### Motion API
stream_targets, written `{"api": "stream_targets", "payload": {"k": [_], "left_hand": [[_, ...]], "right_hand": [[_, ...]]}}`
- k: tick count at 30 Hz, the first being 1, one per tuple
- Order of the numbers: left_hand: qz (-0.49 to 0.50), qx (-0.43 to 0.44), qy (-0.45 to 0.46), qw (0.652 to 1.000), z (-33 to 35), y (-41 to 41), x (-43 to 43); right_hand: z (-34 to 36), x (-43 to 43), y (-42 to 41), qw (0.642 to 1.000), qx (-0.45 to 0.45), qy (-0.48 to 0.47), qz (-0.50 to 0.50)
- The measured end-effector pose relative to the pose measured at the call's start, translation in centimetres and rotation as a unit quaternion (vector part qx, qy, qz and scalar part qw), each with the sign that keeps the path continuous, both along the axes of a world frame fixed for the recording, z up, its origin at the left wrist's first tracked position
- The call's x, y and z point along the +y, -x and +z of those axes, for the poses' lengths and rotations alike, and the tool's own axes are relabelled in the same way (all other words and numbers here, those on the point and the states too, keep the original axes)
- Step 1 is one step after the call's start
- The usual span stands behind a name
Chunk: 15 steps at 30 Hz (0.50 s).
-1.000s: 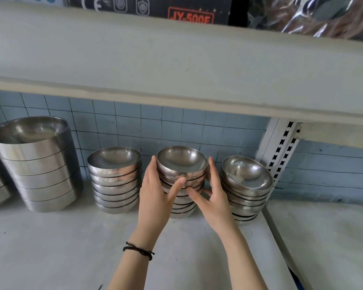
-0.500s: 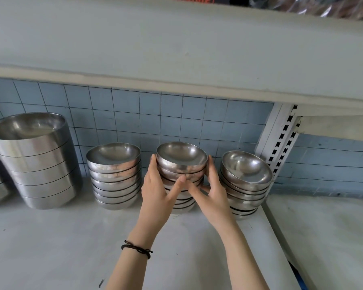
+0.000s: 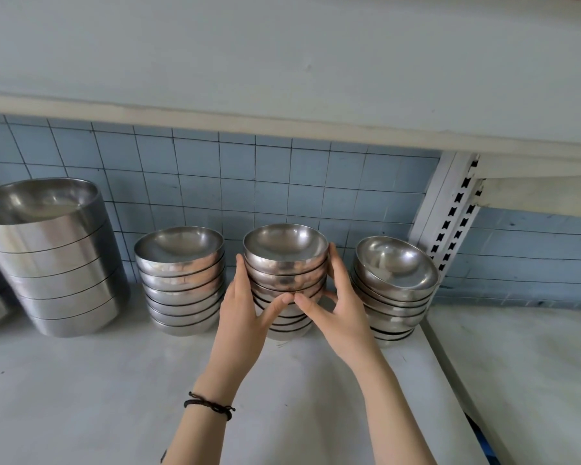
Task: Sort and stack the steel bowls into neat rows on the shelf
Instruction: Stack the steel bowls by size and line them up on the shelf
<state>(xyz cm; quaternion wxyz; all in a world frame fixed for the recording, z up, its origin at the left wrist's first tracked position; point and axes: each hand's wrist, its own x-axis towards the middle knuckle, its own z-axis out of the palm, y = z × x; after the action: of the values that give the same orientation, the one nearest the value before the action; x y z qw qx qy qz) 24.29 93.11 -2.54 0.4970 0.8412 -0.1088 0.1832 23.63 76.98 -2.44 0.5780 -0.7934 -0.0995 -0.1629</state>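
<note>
Three stacks of small steel bowls stand in a row at the back of the white shelf (image 3: pixel 114 391). The middle stack (image 3: pixel 285 260) is gripped from both sides: my left hand (image 3: pixel 245 313) holds its left flank and my right hand (image 3: pixel 339 313) its right flank, thumbs meeting at the front. The left stack (image 3: pixel 181 280) stands upright and apart from my hands. The right stack (image 3: pixel 394 290) leans to the right, its top bowl tilted. The lower bowls of the middle stack are partly hidden behind my hands.
A tall stack of large steel bowls (image 3: pixel 51 256) stands at the far left. A blue tiled wall (image 3: pixel 282 182) backs the shelf. A white slotted upright (image 3: pixel 450 223) stands right of the small stacks. An upper shelf board (image 3: pixel 282 78) overhangs closely.
My hands stay on the middle stack, and their grip has shifted slightly higher. The view has tilted down a little; the stacks stand where they were.
</note>
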Motion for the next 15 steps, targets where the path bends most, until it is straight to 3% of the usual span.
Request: {"api": "stream_targets", "payload": {"k": [9,15], "left_hand": [[-0.008,0.001,0.026,1.0,-0.3,-0.2,-0.4],[0.023,-0.018,-0.049,0.998,-0.1,-0.3,-0.1]], "right_hand": [[-1.4,-0.2,0.0,1.0,0.002,-0.023,-0.003],[-1.7,0.3,0.0,1.0,0.006,-0.017,-0.016]]}}
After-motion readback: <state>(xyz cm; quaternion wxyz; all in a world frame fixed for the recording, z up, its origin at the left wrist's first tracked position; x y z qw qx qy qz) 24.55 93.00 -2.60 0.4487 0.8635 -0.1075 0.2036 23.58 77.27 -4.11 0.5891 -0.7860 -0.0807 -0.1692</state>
